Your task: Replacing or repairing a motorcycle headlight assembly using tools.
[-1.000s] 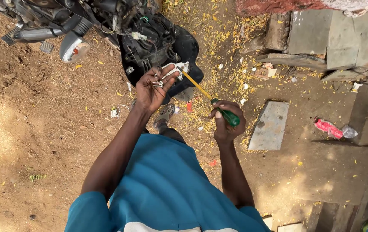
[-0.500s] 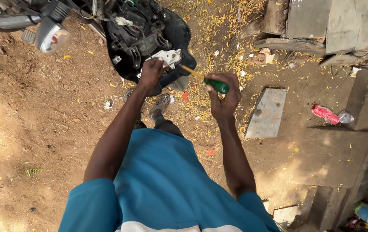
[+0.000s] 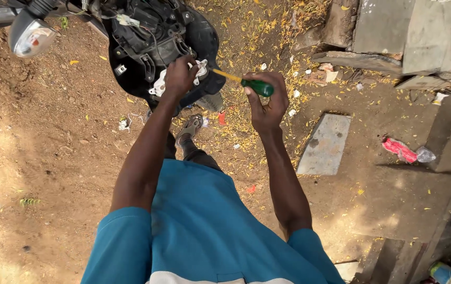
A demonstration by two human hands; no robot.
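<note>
I am looking down over my blue shirt [image 3: 204, 236] at the black motorcycle panel [image 3: 157, 42], which I am taking as my landmark. My left hand [image 3: 179, 76] is pressing against the lower edge of that panel, its fingers curled shut around a white plastic part [image 3: 200, 68] that is sticking out on either side of the knuckles. My right hand [image 3: 265, 102] is hovering just to the right of the panel, fist clamped around the green handle of a screwdriver [image 3: 246, 83]. The yellow shaft is running up and left from that grip, its tip reaching the white part at the panel's edge, just beside my left fingers; I cannot tell whether the tip is seated in anything.

Above and left of the panel, a headlamp [image 3: 31, 37] is showing its clear lens. Below the panel, a sandalled foot [image 3: 189, 127] is standing on the dirt. Well to the right of the panel, a grey stone slab [image 3: 326, 144] is lying flat, and further right again a red wrapper [image 3: 400, 150] is lying on the ground.
</note>
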